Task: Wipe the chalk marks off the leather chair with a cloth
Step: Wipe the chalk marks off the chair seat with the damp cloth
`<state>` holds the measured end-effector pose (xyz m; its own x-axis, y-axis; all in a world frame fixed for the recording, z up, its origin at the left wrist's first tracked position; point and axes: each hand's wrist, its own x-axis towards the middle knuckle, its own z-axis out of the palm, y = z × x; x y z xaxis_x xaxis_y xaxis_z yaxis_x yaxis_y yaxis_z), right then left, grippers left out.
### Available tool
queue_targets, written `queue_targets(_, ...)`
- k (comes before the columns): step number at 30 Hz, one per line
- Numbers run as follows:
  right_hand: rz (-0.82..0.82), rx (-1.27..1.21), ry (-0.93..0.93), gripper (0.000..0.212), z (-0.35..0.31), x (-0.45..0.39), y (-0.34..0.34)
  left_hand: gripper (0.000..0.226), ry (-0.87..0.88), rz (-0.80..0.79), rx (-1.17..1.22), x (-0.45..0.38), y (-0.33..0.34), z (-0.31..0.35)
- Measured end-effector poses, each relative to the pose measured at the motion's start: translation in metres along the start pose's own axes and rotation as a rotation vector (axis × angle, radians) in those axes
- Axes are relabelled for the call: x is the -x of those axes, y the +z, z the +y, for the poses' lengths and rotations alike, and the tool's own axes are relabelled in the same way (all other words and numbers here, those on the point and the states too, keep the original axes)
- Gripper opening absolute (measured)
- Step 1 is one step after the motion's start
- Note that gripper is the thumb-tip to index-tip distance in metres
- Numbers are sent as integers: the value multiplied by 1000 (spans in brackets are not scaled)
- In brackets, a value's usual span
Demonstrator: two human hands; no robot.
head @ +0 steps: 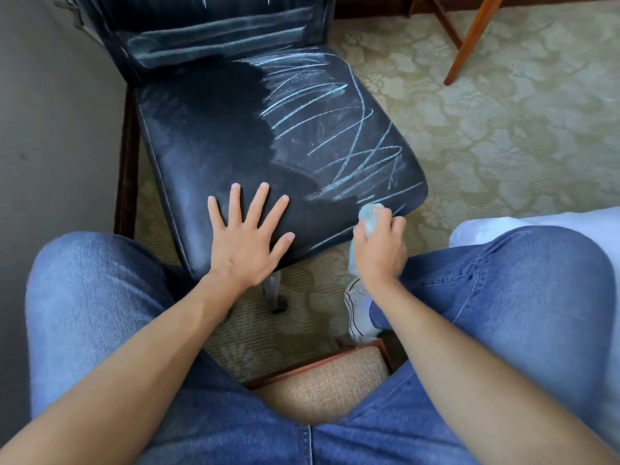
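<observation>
A black leather chair (214,135) stands in front of me. Pale blue chalk marks (335,129) scribble over the right half of its seat and streak the backrest; the left half of the seat looks dark and wiped. My left hand (248,239) lies flat with spread fingers on the seat's front edge. My right hand (379,243) grips a bunched pale cloth (369,216) at the seat's front right corner, touching the chalk there.
A grey wall (50,129) runs close along the chair's left side. Patterned carpet (503,129) spreads to the right, with wooden furniture legs (469,45) at the back right. My jeans-clad knees flank the chair, a white sneaker (359,310) below, something white (553,223) at right.
</observation>
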<state>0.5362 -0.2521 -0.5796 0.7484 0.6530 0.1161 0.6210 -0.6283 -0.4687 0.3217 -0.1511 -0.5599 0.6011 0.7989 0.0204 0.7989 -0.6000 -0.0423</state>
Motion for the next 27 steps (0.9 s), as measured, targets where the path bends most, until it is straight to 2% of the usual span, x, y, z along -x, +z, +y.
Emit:
queue_targets(2, 18, -8, -41, 38, -6, 10, 4, 71, -4, -8, 8, -1, 0, 0)
queue_targets(6, -66, 62, -506, 36, -39, 65, 18, 68, 7, 1, 42, -1, 2, -2)
queue_targets(9, -9, 74, -652, 32, -35, 62, 18, 66, 23, 21, 48, 0, 3, -6)
queue_targets(11, 69, 118, -503, 31, -26, 47, 13, 65, 14, 29, 60, 1, 2, -6)
queue_targets(14, -10, 15, 16, 39, -3, 9, 5, 63, 4, 44, 55, 2, 4, -2)
queue_targets(16, -9, -61, 138, 39, 5, -1, 3, 60, 5, 44, 55, 1, 4, 0)
queue_targets(18, 23, -29, 27, 38, -6, 13, 6, 62, -2, 44, 66, 0, 4, 2)
queue_targets(22, -7, 38, -546, 36, -44, 71, 23, 60, 3, 31, 99, -1, 3, 0)
queue_targets(24, -25, 77, -731, 36, -42, 75, 27, 62, 22, 33, 107, 0, 3, -5)
queue_targets(26, 23, 114, -749, 33, -32, 66, 26, 60, 25, 45, 105, 1, 1, -8)
queue_targets(27, 67, 127, -658, 32, -26, 58, 26, 59, 21, 52, 104, 1, 0, -8)
